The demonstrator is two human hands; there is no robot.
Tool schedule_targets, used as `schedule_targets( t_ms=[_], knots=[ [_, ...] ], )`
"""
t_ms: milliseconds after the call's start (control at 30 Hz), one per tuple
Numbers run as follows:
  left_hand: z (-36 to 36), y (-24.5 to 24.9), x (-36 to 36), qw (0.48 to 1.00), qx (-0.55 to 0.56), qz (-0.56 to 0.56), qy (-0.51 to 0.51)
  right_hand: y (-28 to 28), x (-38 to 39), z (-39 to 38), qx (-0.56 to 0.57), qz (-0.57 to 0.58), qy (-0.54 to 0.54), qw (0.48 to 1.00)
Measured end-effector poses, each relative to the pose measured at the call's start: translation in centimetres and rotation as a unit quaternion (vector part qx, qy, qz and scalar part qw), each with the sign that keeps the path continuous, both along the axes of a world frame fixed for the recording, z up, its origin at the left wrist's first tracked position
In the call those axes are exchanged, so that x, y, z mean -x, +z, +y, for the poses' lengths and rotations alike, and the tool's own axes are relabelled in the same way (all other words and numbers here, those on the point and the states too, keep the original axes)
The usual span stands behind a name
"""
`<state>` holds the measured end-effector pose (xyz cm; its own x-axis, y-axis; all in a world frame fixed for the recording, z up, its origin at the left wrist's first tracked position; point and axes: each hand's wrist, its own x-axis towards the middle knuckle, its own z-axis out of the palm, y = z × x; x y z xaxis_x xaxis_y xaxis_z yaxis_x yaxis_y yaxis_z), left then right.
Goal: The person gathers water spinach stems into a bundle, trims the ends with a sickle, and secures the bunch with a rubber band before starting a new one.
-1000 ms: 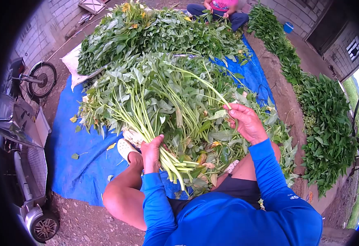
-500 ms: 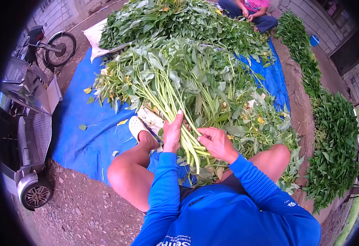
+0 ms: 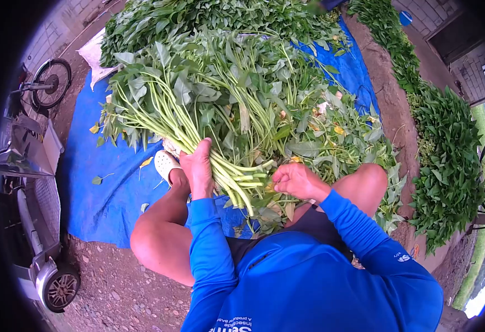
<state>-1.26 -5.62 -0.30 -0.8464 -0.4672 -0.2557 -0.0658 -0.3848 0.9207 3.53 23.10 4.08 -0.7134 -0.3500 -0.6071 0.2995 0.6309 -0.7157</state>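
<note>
My left hand (image 3: 198, 170) is closed around a bunch of long-stemmed leafy greens (image 3: 167, 113) that look like water spinach. Their leaves point away from me to the upper left, and the pale cut ends stick out to the right of my fist. Just beyond those ends, my right hand (image 3: 300, 181) is curled with fingertips pinched together; a small yellowish bit shows by the fingers, too small to name. A large heap of the same greens (image 3: 253, 83) lies in front of me, its loose leaves reaching between my knees.
A blue tarp (image 3: 98, 188) lies under the heap. Another leafy pile (image 3: 198, 16) lies farther back, and a long row of greens (image 3: 447, 160) runs along the right. A motorcycle wheel (image 3: 51, 83) and a metal sidecar (image 3: 35, 193) stand on the left.
My left hand has shifted left with the bunch, which now leans more to the left. My right hand has come away from the stems. The view has tilted down, leaving the other person mostly out of frame.
</note>
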Motion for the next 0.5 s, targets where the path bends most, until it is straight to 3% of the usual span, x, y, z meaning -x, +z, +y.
schedule_targets(
  t_ms=[133, 167, 233, 400, 500],
  knots=[
    [-1.7, 3.7, -0.2, 0.999, 0.001, -0.047, -0.004, -3.3, 1.5, 1.3, -0.087, 0.189, 0.09, 0.974],
    [-1.6, 4.1, -0.1, 0.998, 0.017, -0.055, -0.001, -3.3, 3.0, 0.6, -0.087, 0.279, 0.039, 0.956],
    [-1.5, 4.1, -0.2, 0.997, 0.037, -0.068, -0.001, -5.2, 7.5, -1.9, 0.001, 0.239, -0.102, 0.966],
    [-2.0, 0.7, 0.3, 0.994, 0.073, -0.076, -0.007, -11.5, 14.2, -6.3, -0.201, 0.372, -0.117, 0.899],
    [-1.9, 2.6, -0.2, 0.992, 0.082, -0.097, -0.019, -11.9, 15.4, -5.6, -0.178, 0.367, -0.102, 0.907]
  ],
)
